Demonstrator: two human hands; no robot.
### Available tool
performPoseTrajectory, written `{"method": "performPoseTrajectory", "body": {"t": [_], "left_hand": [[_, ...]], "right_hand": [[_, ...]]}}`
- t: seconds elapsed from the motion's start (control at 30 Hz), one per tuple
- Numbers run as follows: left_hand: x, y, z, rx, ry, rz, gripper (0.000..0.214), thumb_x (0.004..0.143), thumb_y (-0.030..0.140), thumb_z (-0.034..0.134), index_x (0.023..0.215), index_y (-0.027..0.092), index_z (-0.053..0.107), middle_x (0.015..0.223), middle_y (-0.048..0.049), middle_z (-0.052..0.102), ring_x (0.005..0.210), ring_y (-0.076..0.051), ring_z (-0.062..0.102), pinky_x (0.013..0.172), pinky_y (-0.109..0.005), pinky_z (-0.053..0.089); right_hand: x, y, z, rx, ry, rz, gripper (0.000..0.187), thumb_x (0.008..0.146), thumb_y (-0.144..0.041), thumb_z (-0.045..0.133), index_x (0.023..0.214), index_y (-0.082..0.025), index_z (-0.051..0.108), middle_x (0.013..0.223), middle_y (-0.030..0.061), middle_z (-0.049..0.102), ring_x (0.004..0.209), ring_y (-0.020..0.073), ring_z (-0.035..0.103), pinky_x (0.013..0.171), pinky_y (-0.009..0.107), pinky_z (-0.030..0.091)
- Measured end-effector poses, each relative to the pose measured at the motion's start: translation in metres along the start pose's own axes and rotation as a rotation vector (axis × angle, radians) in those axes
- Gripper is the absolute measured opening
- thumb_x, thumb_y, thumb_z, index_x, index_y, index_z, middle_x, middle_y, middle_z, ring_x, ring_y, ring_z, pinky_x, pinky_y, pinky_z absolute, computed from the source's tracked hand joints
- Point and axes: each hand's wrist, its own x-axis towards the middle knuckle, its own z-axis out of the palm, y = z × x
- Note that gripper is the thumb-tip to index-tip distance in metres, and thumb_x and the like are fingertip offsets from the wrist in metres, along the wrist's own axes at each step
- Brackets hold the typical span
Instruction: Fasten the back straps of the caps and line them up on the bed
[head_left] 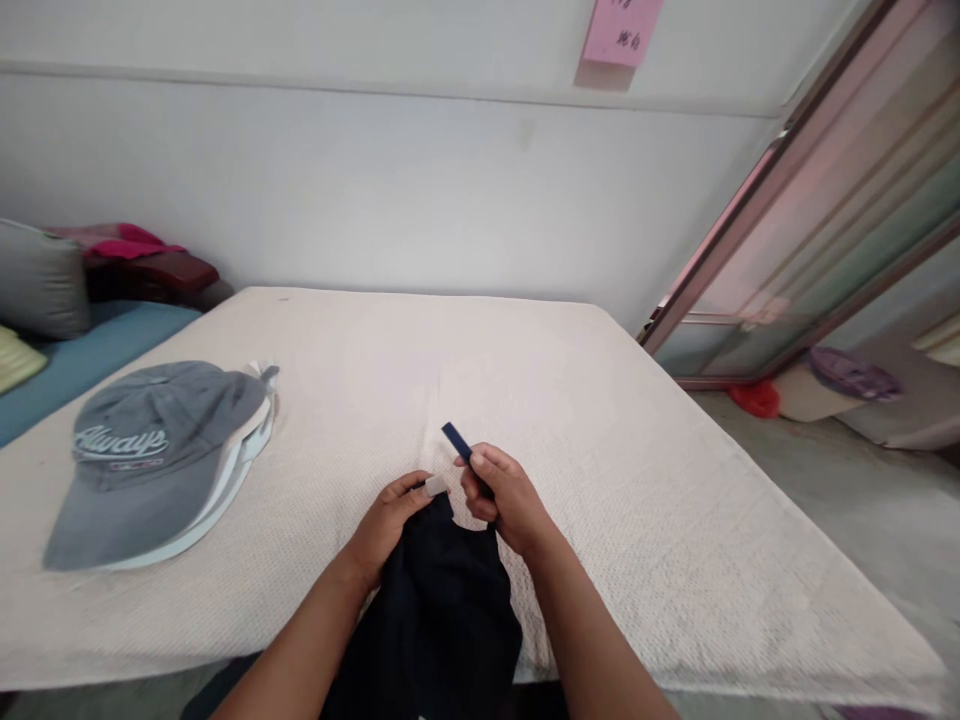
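Observation:
A black cap point(450, 600) is held upright at the table's near edge, its curved back opening at the top. My left hand point(386, 525) is closed on one side of that opening, with a small pale grey piece point(435, 486) showing by the thumb. In my right hand point(502, 490), the fingers pinch the other side, and a dark blue strap end point(456, 440) sticks out past the thumb. The two sides are apart. The cap's brim is hidden from view. To the left lies a stack of caps, the top one a grey cap point(169, 440) with white lettering.
A cream textured cloth point(637, 480) covers the table. Behind it stands a white wall point(375, 190) with a pink paper note point(622, 32). Cushions point(41, 280) are at far left. A sliding glass door point(810, 220) and a red bag point(755, 398) are at right.

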Motion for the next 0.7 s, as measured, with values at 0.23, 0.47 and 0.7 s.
{"method": "performPoseTrajectory", "body": {"t": [0.23, 0.47, 0.7], "left_hand": [[-0.006, 0.01, 0.003, -0.152, 0.064, 0.015, 0.026, 0.067, 0.028, 0.075, 0.09, 0.017, 0.07, 0.075, -0.0029, 0.071, 0.068, -0.017, 0.065, 0.075, -0.028, 0.049], [-0.006, 0.006, 0.001, -0.121, 0.048, -0.006, 0.025, 0.064, 0.028, 0.077, 0.087, 0.018, 0.071, 0.074, -0.0011, 0.071, 0.067, -0.015, 0.064, 0.072, -0.026, 0.049], [-0.008, 0.009, 0.003, -0.081, -0.017, 0.006, 0.017, 0.067, 0.028, 0.075, 0.079, 0.017, 0.07, 0.07, -0.0001, 0.068, 0.062, -0.012, 0.06, 0.063, -0.021, 0.046]], "right_hand": [[-0.008, -0.009, -0.018, 0.019, -0.011, 0.058, 0.013, 0.078, -0.027, 0.06, 0.077, -0.015, 0.06, 0.056, -0.0042, 0.047, 0.041, 0.0039, 0.03, 0.044, 0.022, 0.018], [-0.01, -0.005, -0.009, 0.03, -0.067, 0.095, 0.024, 0.076, -0.035, 0.066, 0.068, -0.018, 0.051, 0.05, -0.007, 0.042, 0.04, 0.0041, 0.025, 0.042, 0.022, 0.012], [-0.013, -0.008, -0.011, -0.075, -0.091, 0.067, 0.021, 0.077, -0.033, 0.064, 0.068, -0.017, 0.054, 0.062, -0.0021, 0.054, 0.045, 0.0059, 0.036, 0.047, 0.023, 0.024]]}}
